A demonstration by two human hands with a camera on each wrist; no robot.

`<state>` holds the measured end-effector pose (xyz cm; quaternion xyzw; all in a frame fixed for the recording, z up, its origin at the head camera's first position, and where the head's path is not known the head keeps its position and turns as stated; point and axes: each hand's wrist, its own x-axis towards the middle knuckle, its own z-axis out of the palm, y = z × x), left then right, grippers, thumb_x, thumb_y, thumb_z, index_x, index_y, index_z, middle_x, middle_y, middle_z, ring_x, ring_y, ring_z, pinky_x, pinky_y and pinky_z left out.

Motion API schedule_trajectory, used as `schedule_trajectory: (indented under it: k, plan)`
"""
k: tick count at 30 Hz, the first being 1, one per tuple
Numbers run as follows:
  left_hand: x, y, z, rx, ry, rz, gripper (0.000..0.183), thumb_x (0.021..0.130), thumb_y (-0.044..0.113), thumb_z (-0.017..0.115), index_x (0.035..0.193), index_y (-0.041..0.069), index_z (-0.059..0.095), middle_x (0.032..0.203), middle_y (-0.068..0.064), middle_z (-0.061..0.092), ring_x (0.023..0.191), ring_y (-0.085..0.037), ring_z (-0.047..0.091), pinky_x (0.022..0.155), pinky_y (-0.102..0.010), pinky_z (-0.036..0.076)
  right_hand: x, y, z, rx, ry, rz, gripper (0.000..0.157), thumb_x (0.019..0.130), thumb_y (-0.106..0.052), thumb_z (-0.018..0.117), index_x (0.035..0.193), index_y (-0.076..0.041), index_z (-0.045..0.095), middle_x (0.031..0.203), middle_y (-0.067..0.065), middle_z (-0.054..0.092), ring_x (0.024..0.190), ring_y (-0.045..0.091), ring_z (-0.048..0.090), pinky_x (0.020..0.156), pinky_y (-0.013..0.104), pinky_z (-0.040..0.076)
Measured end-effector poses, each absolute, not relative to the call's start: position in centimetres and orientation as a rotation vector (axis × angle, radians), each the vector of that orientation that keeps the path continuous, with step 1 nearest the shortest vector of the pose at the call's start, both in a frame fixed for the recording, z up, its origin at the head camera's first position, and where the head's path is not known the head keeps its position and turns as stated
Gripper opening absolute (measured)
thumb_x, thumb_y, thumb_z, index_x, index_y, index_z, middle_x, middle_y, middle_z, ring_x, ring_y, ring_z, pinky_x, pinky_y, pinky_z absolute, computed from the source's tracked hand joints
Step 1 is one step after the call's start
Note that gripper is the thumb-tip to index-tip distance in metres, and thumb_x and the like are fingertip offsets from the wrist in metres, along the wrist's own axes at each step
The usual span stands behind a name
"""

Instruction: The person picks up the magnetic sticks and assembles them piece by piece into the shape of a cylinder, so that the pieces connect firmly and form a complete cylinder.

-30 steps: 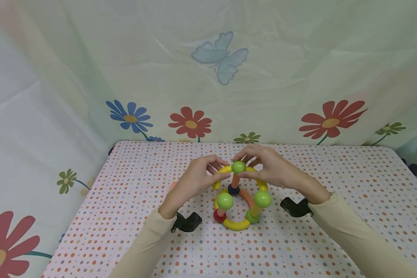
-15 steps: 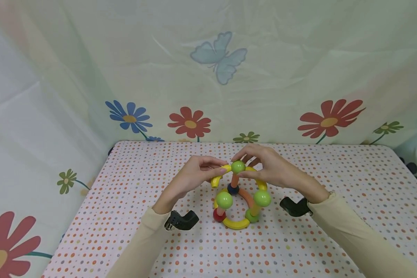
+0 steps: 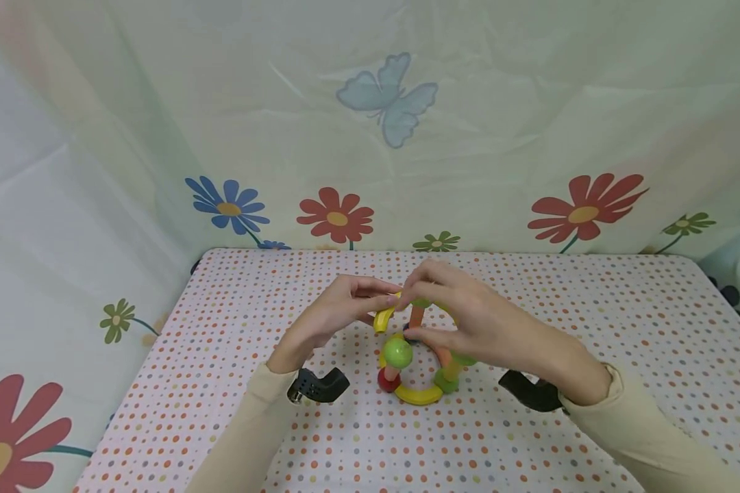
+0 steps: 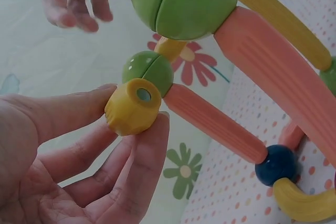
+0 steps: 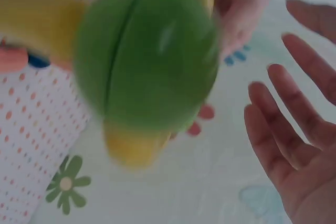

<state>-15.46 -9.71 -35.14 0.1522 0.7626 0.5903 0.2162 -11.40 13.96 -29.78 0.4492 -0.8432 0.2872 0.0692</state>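
A ball-and-stick toy frame stands on the table. Its base ring of curved sticks joins a red ball (image 3: 389, 380), a green ball (image 3: 447, 381) and a dark blue ball (image 4: 277, 165). Straight sticks, such as the salmon one (image 4: 215, 124), rise to light green top balls (image 3: 398, 353). My left hand (image 3: 336, 308) pinches a yellow curved stick (image 4: 128, 109) between thumb and fingers, its far end at the back top ball (image 4: 149, 72). My right hand (image 3: 475, 318) hovers over the frame's right side, fingers spread and holding nothing; in its wrist view a blurred green ball (image 5: 147, 56) sits beside the fingers (image 5: 294, 145).
A dotted cloth (image 3: 271, 438) covers the table. Behind it hangs a flowered curtain (image 3: 469, 137), close past the table's back edge. A black wrist camera (image 3: 323, 385) is worn on the left wrist and another (image 3: 532, 392) on the right.
My left hand has drawn slightly left and its thumb now lies over the yellow curved stick. My right hand has let go of the back top ball and come nearer, covering the right side.
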Motion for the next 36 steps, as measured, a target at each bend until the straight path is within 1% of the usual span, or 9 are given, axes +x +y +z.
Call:
schedule_trajectory:
  k: [3, 6, 10, 17, 23, 24, 29, 33, 36]
  plan:
    - [-15.6, -9.8, -35.1, 0.425, 2.098, 1.647, 0.032, 0.104, 0.015, 0.066, 0.133, 0.0, 0.069, 0.123, -0.012, 0.074, 0.101, -0.018, 0.069, 0.092, -0.049, 0.058, -10.2, 13.0, -30.0, 1.488, -2.587, 0.817, 0.028, 0.086, -0.012, 0.088, 0.109, -0.016, 0.073, 0.119, -0.002, 0.06, 0.108, 0.016, 0.06, 0.089, 0.036, 0.058]
    - [-15.6, -9.8, -35.1, 0.426, 2.085, 1.659, 0.032, 0.104, 0.013, 0.066, 0.133, -0.001, 0.068, 0.123, -0.013, 0.074, 0.101, -0.018, 0.07, 0.094, -0.055, 0.056, -9.8, 12.4, -30.4, 1.552, -2.657, 0.772, 0.027, 0.086, -0.01, 0.088, 0.109, -0.014, 0.074, 0.12, 0.0, 0.06, 0.107, 0.015, 0.061, 0.089, 0.033, 0.058]
    - [-15.6, -9.8, -35.1, 0.423, 2.083, 1.661, 0.032, 0.104, 0.012, 0.066, 0.133, -0.001, 0.068, 0.123, -0.014, 0.074, 0.101, -0.019, 0.07, 0.094, -0.056, 0.056, -10.0, 11.8, -30.8, 1.56, -2.681, 0.731, 0.029, 0.083, -0.007, 0.089, 0.108, -0.01, 0.074, 0.119, 0.001, 0.063, 0.103, 0.015, 0.063, 0.088, 0.03, 0.059]
    - [-15.7, -9.8, -35.1, 0.393, 2.079, 1.666, 0.033, 0.103, 0.013, 0.067, 0.133, 0.0, 0.069, 0.124, -0.013, 0.074, 0.106, -0.02, 0.071, 0.086, -0.039, 0.06, -10.7, 10.8, -31.2, 1.584, -2.587, 0.689, 0.025, 0.082, -0.005, 0.09, 0.1, -0.01, 0.072, 0.11, -0.001, 0.063, 0.099, 0.013, 0.062, 0.086, 0.027, 0.057]
    - [-15.8, -9.8, -34.9, 0.392, 2.086, 1.656, 0.032, 0.104, 0.015, 0.065, 0.133, 0.0, 0.069, 0.122, -0.013, 0.074, 0.102, -0.018, 0.071, 0.081, -0.033, 0.06, -11.1, 10.8, -31.2, 1.564, -2.586, 0.707, 0.026, 0.083, -0.007, 0.089, 0.104, -0.009, 0.074, 0.115, 0.002, 0.065, 0.104, 0.017, 0.065, 0.088, 0.031, 0.059]
    - [-15.8, -9.8, -34.9, 0.398, 2.083, 1.66, 0.032, 0.105, 0.014, 0.064, 0.133, -0.001, 0.069, 0.122, -0.013, 0.074, 0.101, -0.018, 0.071, 0.081, -0.033, 0.06, -11.1, 10.9, -31.1, 1.551, -2.602, 0.718, 0.026, 0.085, -0.009, 0.088, 0.106, -0.01, 0.074, 0.118, 0.002, 0.065, 0.107, 0.018, 0.065, 0.089, 0.032, 0.059]
    - [-15.7, -10.2, -35.2, 0.424, 2.087, 1.68, 0.034, 0.109, 0.015, 0.057, 0.136, -0.004, 0.064, 0.123, -0.018, 0.072, 0.099, -0.022, 0.072, 0.083, -0.037, 0.062, -11.8, 12.8, -29.5, 1.379, -2.646, 0.929, 0.024, 0.094, -0.014, 0.08, 0.117, -0.014, 0.073, 0.119, -0.002, 0.065, 0.1, 0.012, 0.063, 0.083, 0.034, 0.058]
    - [-15.0, -10.9, -36.2, 0.358, 2.224, 1.641, 0.032, 0.11, 0.015, 0.055, 0.137, 0.0, 0.065, 0.121, -0.019, 0.07, 0.099, -0.025, 0.072, 0.085, -0.04, 0.062, -13.6, 15.9, -28.8, 1.157, -2.552, 1.079, 0.021, 0.097, -0.005, 0.074, 0.116, -0.013, 0.073, 0.112, -0.004, 0.067, 0.095, 0.008, 0.063, 0.08, 0.027, 0.055]
    - [-14.1, -11.5, -37.5, 0.311, 2.369, 1.491, 0.033, 0.106, 0.002, 0.056, 0.138, 0.001, 0.064, 0.117, -0.018, 0.069, 0.097, -0.025, 0.07, 0.081, -0.039, 0.062, -15.4, 18.3, -30.0, 1.008, -2.558, 1.12, 0.02, 0.097, 0.001, 0.072, 0.114, -0.01, 0.073, 0.111, 0.0, 0.069, 0.096, 0.012, 0.063, 0.08, 0.023, 0.053]
